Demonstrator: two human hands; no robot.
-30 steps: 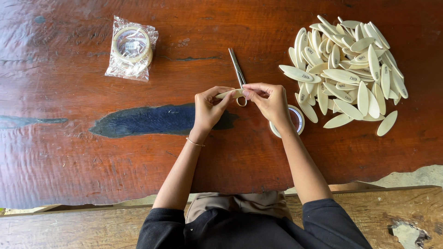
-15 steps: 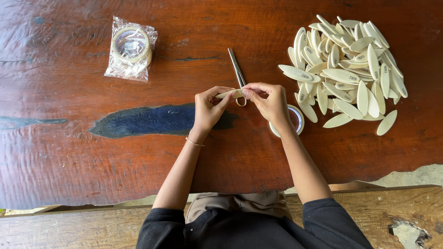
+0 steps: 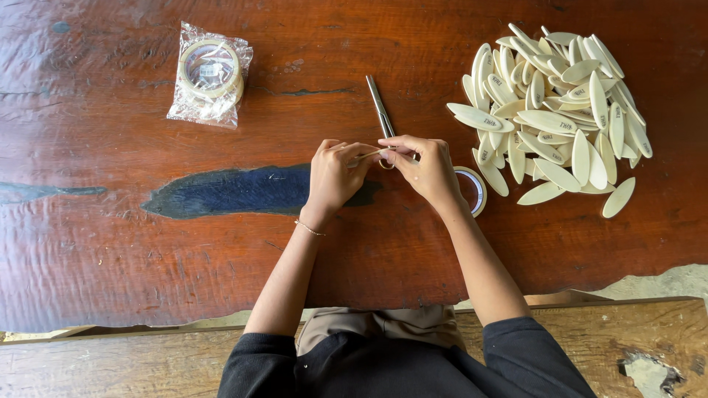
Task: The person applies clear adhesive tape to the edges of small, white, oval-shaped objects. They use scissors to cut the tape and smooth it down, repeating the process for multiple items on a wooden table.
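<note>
At the middle of the dark red wooden table [image 3: 110,243], both hands brought close together, fingertips almost meeting. Left hand [image 3: 333,177] curled, thumb and fingers pinched on a thin pale strip [image 3: 366,155] that runs across to the other hand. Right hand [image 3: 426,168] also pinched on the same strip from the other side, so both clamped on it, palms turned down. What exactly this strip is, cannot tell, too small and partly hidden by the fingers. Just behind the hands, a pair of metal scissors [image 3: 380,110] lying flat on the table, blades pointing away, one ring handle showing between the fingers; touching the hands or not, cannot tell. Just beside the right wrist, a roll of tape [image 3: 476,190] flat on the wood, half hidden under the hand. Further right, well apart from the hands, a big heap of pale oval wooden pieces [image 3: 557,110], many lying over each other, some with small dark print. At the far left, a clear plastic bag with another tape roll [image 3: 209,74] inside. On the left wrist, a thin bracelet [image 3: 310,228]. Below, black sleeves [image 3: 516,354] at the table edge.
</note>
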